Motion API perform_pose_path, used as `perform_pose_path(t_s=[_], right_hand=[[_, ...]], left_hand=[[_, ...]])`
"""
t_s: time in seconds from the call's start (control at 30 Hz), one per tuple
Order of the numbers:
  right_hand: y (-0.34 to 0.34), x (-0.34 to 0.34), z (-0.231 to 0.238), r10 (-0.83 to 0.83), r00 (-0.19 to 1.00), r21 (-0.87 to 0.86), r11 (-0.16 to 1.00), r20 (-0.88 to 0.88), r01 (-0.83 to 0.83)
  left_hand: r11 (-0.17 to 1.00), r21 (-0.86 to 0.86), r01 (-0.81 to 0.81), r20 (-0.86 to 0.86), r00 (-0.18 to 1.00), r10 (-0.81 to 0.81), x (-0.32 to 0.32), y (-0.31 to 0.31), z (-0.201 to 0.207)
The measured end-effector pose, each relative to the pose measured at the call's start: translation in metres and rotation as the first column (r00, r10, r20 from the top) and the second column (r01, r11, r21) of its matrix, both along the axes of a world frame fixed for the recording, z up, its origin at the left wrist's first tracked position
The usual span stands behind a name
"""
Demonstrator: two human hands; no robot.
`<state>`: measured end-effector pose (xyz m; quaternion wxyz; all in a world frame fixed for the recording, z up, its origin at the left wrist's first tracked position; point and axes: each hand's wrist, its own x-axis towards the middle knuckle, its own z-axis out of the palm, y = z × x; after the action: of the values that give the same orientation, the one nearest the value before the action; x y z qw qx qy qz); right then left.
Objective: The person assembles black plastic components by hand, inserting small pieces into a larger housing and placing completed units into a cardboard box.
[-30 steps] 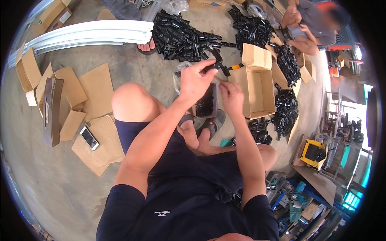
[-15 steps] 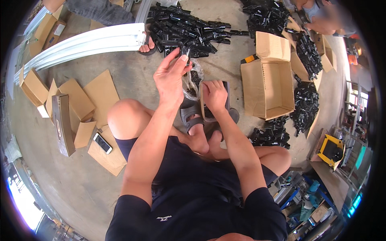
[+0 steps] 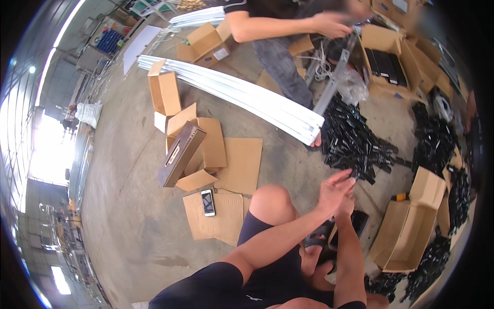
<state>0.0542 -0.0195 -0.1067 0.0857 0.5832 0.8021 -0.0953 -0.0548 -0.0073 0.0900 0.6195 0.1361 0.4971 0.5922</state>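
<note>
My left hand (image 3: 333, 194) is raised in front of my knees, thumb and fingertips pinched on something small that I cannot make out. Close against it, my right hand (image 3: 345, 206) is closed; its fingers are partly hidden behind the left hand. Just beyond my fingertips spreads a pile of black parts (image 3: 355, 141), long and glossy. Below the hands, beside my sandalled foot, stands a dark open container (image 3: 358, 224); its contents are mostly covered by my right arm.
White metal profiles (image 3: 231, 92) lie across the floor. An open cardboard box (image 3: 404, 234) stands right, with more black parts (image 3: 429, 265) around it. A phone (image 3: 207, 203) rests on flat cardboard (image 3: 231, 206). A co-worker's arm (image 3: 283, 27) reaches in at the top.
The view has swung left, bringing the co-worker and more floor into sight. My right hand has come up from the dark container to meet my left hand.
</note>
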Motion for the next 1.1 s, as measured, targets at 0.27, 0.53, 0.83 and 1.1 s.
perform_pose_path(t_s=[0.27,0.53,0.83,1.1], right_hand=[[0.01,0.005,0.0,0.005,0.99,-0.111,0.994,0.14,0.01],[-0.001,0.02,-0.017,0.113,0.972,-0.043,0.993,0.207,-0.107],[-0.006,0.017,-0.021,0.097,0.986,-0.028,0.995,0.135,-0.094],[-0.002,0.024,-0.032,0.111,0.988,0.003,0.994,0.106,-0.112]], left_hand=[[1.0,0.017,0.003,0.034,0.999,-0.004,0.0,-0.003,0.005],[0.996,0.075,-0.05,0.093,0.995,0.043,0.031,-0.025,0.011],[0.995,0.079,-0.064,0.126,0.991,0.054,0.025,-0.021,0.002],[0.992,0.067,-0.103,0.147,0.985,0.093,0.024,-0.013,0.0]])
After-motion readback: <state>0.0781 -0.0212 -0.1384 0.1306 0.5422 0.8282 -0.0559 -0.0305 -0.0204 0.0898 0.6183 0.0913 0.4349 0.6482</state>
